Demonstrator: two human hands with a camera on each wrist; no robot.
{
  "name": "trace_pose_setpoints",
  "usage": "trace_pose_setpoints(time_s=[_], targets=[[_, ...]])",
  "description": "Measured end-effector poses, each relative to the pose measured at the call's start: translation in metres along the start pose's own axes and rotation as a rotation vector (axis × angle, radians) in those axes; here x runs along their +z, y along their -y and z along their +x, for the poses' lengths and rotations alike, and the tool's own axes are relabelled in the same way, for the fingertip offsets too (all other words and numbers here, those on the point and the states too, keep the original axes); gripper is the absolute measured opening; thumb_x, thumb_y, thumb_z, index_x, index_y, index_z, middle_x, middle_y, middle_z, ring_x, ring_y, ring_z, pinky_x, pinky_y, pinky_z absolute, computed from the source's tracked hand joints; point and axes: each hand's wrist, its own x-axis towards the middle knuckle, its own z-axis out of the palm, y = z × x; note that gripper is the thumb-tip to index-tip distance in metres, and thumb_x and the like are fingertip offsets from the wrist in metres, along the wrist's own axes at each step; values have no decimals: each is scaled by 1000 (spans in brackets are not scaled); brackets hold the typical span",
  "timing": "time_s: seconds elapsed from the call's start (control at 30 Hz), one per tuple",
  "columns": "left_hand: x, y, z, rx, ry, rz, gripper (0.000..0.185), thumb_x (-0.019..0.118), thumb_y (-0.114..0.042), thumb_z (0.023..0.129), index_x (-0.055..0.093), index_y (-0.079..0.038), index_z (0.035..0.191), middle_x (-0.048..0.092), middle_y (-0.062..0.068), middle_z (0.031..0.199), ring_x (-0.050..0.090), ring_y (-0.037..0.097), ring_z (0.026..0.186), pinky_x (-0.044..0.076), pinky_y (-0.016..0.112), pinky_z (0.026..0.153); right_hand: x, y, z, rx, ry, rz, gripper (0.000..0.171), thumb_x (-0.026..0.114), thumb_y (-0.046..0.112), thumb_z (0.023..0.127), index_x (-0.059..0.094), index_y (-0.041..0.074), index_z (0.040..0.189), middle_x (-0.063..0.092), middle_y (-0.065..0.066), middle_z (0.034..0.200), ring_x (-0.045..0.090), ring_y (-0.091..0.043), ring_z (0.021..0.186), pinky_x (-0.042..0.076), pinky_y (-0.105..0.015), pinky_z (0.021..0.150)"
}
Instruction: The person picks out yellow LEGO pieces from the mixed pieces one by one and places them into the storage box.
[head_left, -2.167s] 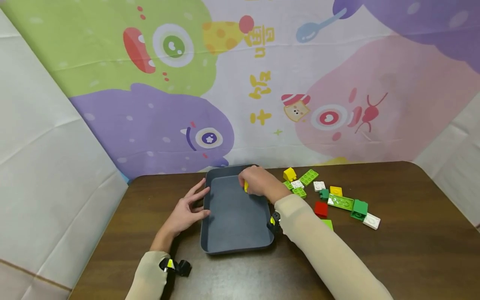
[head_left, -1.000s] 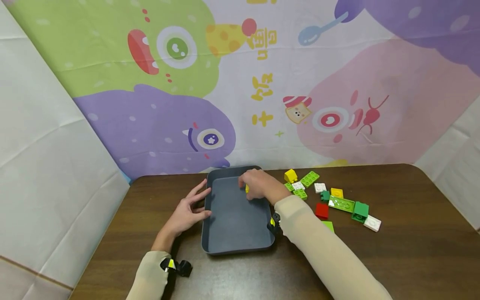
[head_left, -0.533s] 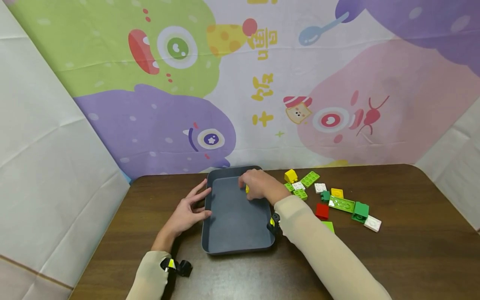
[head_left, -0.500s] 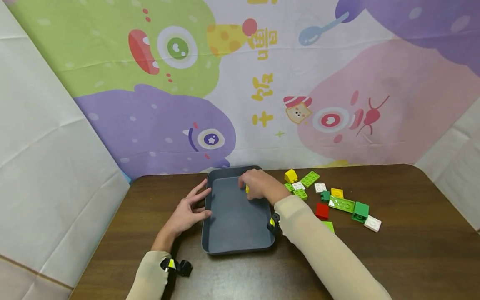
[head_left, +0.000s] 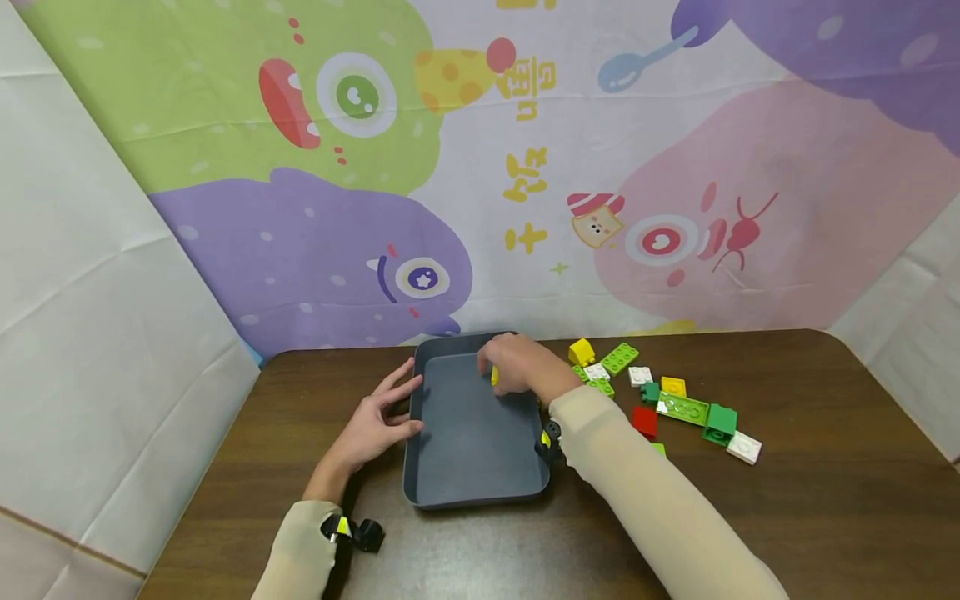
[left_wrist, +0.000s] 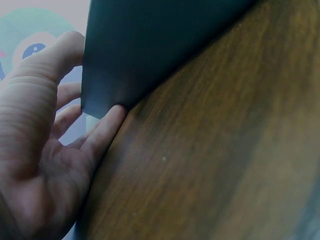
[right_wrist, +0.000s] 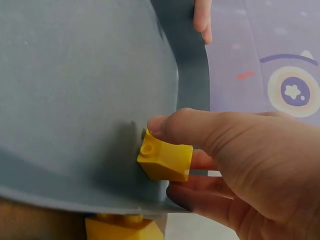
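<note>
A dark grey rectangular tray (head_left: 476,454) lies on the wooden table. Along its left side my left hand (head_left: 372,425) has its fingers spread, with fingertips at the rim and wall. The left wrist view shows the thumb and fingers (left_wrist: 102,132) against the tray's outer wall. Inside the tray's far right corner, my right hand (head_left: 519,364) pinches a yellow sloped toy brick (right_wrist: 167,160) between thumb and fingers. A small round stud or hole shows on one of its faces. In the head view the hand covers most of this brick.
Right of the tray lie loose toy bricks: another yellow sloped one (head_left: 581,352), a lime green one (head_left: 620,359), a red one (head_left: 644,421), a dark green one (head_left: 721,423), a white one (head_left: 745,447) and several more. A cartoon-printed cloth (head_left: 480,275) hangs behind the table.
Both hands stay nearly where they were, the right one still holding the yellow brick. My right forearm has shifted slightly and hides more of the lime green brick beside it.
</note>
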Motion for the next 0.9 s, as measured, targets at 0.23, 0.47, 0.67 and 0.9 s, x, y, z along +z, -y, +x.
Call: trace_pose_setpoints(time_s=[0.23,0.47,0.67,0.9], targets=[[0,1,-1,-11,10,3,76,80,4,99,46,8,167,18,20,190,31,52,170,59,37,116,-7,-1,-1,-11,-20,-12,38,87,16,99,78,12,135,77,-12,141,67,-33,125,60,-48,117],[-1,2,-3,-10,9,7,76,80,3,99,46,8,167,18,20,190,30,54,170,58,54,117,-13,0,-1,-2,-8,-25,39,86,16,101,77,11,138,77,-13,141,68,-31,120,62,-47,113],[-1,2,-1,-13,10,8,76,81,2,99,46,7,167,17,20,190,29,54,170,59,50,118,-26,3,-3,12,-3,-33,42,83,13,103,75,9,144,75,-14,146,68,-31,125,62,-47,116],[1,0,0,-9,7,4,76,80,3,99,46,8,167,18,20,190,29,54,170,59,49,117,-36,4,-7,4,-27,-75,43,84,15,103,75,9,145,74,-12,149,68,-32,133,59,-47,121]])
